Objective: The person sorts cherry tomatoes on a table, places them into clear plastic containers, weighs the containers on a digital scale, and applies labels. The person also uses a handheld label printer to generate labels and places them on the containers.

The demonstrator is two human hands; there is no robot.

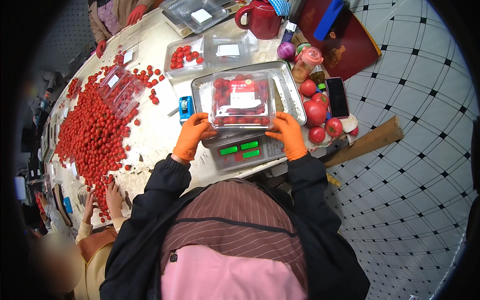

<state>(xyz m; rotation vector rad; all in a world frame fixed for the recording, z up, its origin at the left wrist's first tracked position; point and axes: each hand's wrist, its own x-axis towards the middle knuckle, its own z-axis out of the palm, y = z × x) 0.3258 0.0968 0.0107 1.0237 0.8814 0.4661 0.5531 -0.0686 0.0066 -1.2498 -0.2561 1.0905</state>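
Note:
A clear plastic clamshell box (pixel 241 119) full of cherry tomatoes, with a red and white label on its lid, is held between my two orange-gloved hands. My left hand (pixel 192 135) grips its near left corner and my right hand (pixel 289 134) its near right corner. The box is over the metal tray (pixel 290 85) of a digital scale (pixel 230 159); whether it rests on the tray I cannot tell. Green displays glow on the scale's near side. A blue tape dispenser (pixel 186 106) stands just left of the tray.
Loose cherry tomatoes (pixel 95 135) heap on the left, where another person's hands (pixel 114 197) work. An open clear box (pixel 175 72) with several tomatoes lies beyond the scale. To the right are large tomatoes (pixel 314 114), a phone (pixel 337 97) and a pink-lidded bottle (pixel 306 65). A red kettle (pixel 264 20) stands behind.

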